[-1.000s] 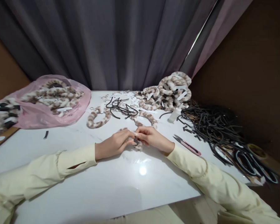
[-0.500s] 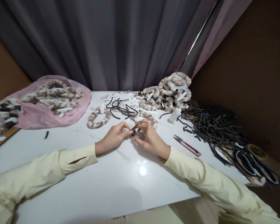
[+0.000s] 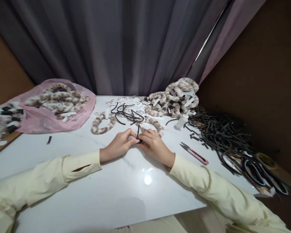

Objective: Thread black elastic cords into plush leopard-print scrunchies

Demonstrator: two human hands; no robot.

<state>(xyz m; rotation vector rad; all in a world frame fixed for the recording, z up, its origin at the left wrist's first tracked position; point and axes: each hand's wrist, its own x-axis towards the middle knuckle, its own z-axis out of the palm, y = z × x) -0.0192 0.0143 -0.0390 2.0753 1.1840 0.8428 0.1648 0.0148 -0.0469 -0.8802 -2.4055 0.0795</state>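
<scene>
Across the far side, a grey-purple curtain [image 3: 111, 42] hangs in soft vertical folds behind a glossy white table [image 3: 106, 194] with faint marbling. To the right sprawls a heap of smooth black cords [image 3: 220, 129]; to the left, a crinkled, see-through pink bag [image 3: 32, 125] holds fluffy brown-and-white loops. More plush rings [image 3: 181, 88] are piled far right of centre. Mid-table, the left hand [image 3: 118, 145] pinches a furry piece [image 3: 130, 137], mostly hidden. Touching it, the right hand [image 3: 156, 145] is curled narrow; whether it grips anything, I cannot tell. Pink-handled snips [image 3: 194, 153] lie to its right. Between the fingertips a short black strip [image 3: 138, 130] stands upright; half a second ago it slanted, and the right fingers were raised higher.
</scene>
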